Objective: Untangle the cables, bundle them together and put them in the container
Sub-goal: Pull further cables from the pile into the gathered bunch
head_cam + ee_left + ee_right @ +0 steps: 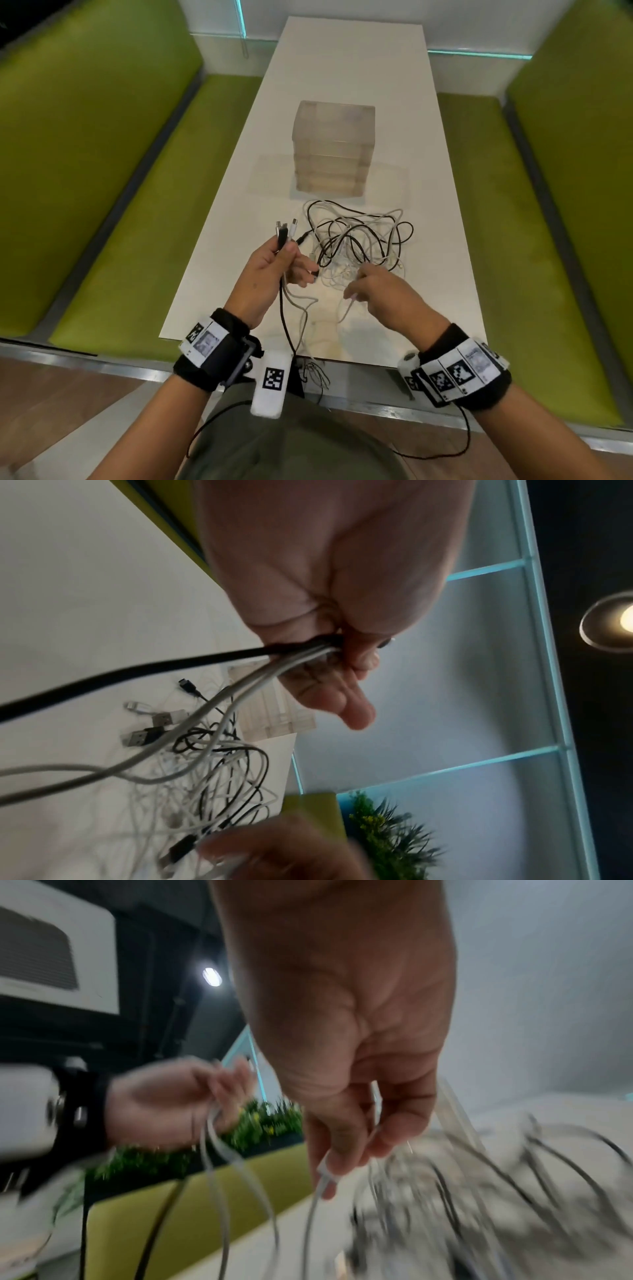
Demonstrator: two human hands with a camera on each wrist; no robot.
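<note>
A tangle of black and white cables (pixel 359 240) lies on the white table (pixel 342 85), just in front of a stack of clear plastic containers (pixel 332 147). My left hand (pixel 277 263) is raised above the table's near end and grips a bunch of cable ends (pixel 286 231), plugs pointing up; the strands (pixel 192 715) trail down over the table edge. My right hand (pixel 373 291) hovers at the near side of the tangle and pinches a white cable end (pixel 327 1176) between thumb and fingers. The right wrist view is blurred.
Green upholstered benches (pixel 113 192) flank the table on both sides. A flat clear lid or tray (pixel 387 181) lies under and around the container stack. Loose cable ends (pixel 313 373) hang off the table's near edge. A plant (pixel 387 829) stands beyond the bench.
</note>
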